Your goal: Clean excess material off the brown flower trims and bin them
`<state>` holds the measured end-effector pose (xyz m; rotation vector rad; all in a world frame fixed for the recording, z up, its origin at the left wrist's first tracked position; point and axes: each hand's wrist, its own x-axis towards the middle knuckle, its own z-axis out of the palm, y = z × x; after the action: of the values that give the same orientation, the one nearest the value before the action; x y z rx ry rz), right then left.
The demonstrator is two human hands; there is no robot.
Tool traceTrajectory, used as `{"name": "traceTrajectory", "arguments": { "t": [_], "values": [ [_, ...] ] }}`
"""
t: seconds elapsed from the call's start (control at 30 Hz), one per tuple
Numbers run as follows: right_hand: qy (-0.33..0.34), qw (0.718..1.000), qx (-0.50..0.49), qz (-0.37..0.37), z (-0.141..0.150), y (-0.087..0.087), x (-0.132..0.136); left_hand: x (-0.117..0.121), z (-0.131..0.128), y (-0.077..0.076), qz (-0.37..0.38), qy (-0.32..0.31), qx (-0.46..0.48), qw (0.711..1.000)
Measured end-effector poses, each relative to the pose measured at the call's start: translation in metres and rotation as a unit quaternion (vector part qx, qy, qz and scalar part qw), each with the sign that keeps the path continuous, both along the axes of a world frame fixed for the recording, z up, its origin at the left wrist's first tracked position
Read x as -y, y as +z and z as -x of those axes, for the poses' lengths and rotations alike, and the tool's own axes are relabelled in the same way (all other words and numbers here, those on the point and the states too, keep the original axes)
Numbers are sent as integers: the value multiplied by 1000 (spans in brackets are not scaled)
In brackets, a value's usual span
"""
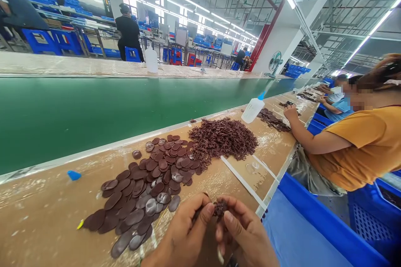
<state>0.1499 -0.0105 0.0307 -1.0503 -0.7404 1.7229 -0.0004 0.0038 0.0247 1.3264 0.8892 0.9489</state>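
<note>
My left hand (189, 229) is closed, thumb against the fingers; a sliver of dark brown shows at its fingertips, mostly hidden. Beside it, my right hand (247, 233) pinches a small curly dark brown piece (220, 206) between thumb and fingers. The tips of both hands nearly meet at this piece, low over the table's near edge. Just beyond my left hand spreads a heap of flat brown oval discs (156, 175), some shiny. A mound of curly brown pieces (224, 137) adjoins the discs on the far right side.
A white bottle with a blue tip (253, 108) leans beyond the mound. A blue cap (74, 175) lies left on the brown tabletop (40, 212). Along the far side runs a green belt (94, 108). A co-worker in an orange shirt (354, 146) sits right, near blue bins (313, 221).
</note>
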Motion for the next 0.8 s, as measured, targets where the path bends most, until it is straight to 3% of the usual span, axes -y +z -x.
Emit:
{"name": "traceTrajectory", "arguments": {
  "t": [0.23, 0.4, 0.5, 0.57, 0.63, 0.8],
  "values": [
    [-18, 996, -57, 61, 3, -6, 1, 2, 0, -12, -75, 53, -42, 995],
    [-5, 999, -23, 46, -10, -14, -2, 2, 3, -7, -111, 51, -130, 984],
    [-91, 996, 19, 4, -41, 1, -20, 3, 3, -4, -119, 69, -164, 977],
    [-198, 978, 66, -31, -71, 14, -41, 3, 2, -6, -133, 66, -170, 974],
    [-247, 964, 90, -36, -102, 21, -63, 2, 2, -9, -145, 57, -174, 972],
    [-245, 960, 137, 1, -144, 10, -97, 1, 1, -16, -170, 52, -184, 967]
  ]
}}
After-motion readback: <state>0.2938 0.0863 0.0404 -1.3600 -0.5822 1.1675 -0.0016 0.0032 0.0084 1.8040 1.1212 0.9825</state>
